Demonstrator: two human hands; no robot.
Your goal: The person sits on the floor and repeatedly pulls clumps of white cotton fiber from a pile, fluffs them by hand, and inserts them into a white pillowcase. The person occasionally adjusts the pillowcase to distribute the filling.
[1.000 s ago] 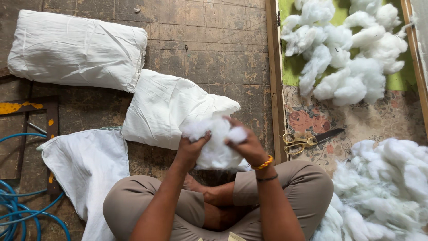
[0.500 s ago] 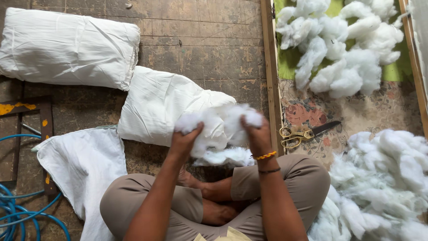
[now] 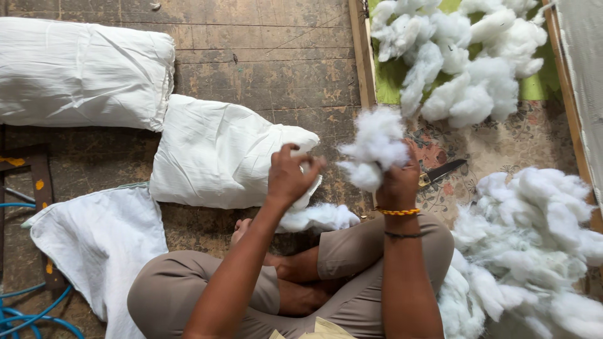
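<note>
I sit cross-legged on a wooden floor. My right hand [image 3: 397,179] grips a clump of white fibre stuffing [image 3: 375,148], raised in front of me. My left hand [image 3: 290,176] hovers a little to the left of it, fingers curled, holding nothing I can see. Below my hands a smaller wad of stuffing [image 3: 317,218] lies at the open mouth of a partly filled white pillow [image 3: 217,152] on the floor.
A filled white pillow [image 3: 78,72] lies at the upper left, and an empty white cover [image 3: 100,242] at the lower left. Heaps of stuffing lie at the upper right [image 3: 461,56] and right [image 3: 534,251]. Scissors [image 3: 443,172] rest on a patterned mat. Blue hose [image 3: 28,314] coils at the bottom left.
Both hands held one clump together above the pillow's mouth. Now they have parted; the right hand has carried the clump up and to the right, and the left hand is free of it.
</note>
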